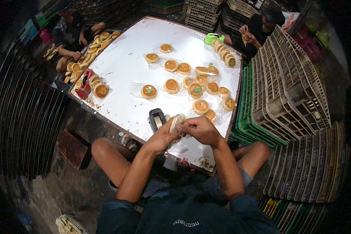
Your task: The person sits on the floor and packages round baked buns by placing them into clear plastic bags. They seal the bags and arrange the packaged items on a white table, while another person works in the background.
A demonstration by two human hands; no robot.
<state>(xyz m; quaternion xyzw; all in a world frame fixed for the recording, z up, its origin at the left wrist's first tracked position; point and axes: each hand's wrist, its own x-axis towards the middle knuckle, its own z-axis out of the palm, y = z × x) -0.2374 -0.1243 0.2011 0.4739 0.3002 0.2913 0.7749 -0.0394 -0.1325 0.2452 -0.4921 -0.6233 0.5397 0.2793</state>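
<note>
Close to the table's near edge, my left hand (162, 137) is closed around a round bun in a clear plastic bag (177, 123), which is tipped on its side. The fingers of my right hand (204, 131) are bent and pinch the bag's edge on the bun's right side. Just left of the bun stands a black tape dispenser (156, 117), partly hidden behind my left hand. Beyond my hands, several bagged buns with browned tops (171, 86) lie scattered over the white table (122, 74). One bagged bun (201, 107) sits just past my right hand.
Stacked plastic crates (288, 85) rise along the table's right side. A row of bagged buns (223, 53) and a green tape dispenser (214, 38) are at the far right. Two people sit at the far corners. A pile of unwrapped buns (90, 53) and a red dispenser (84, 86) are left.
</note>
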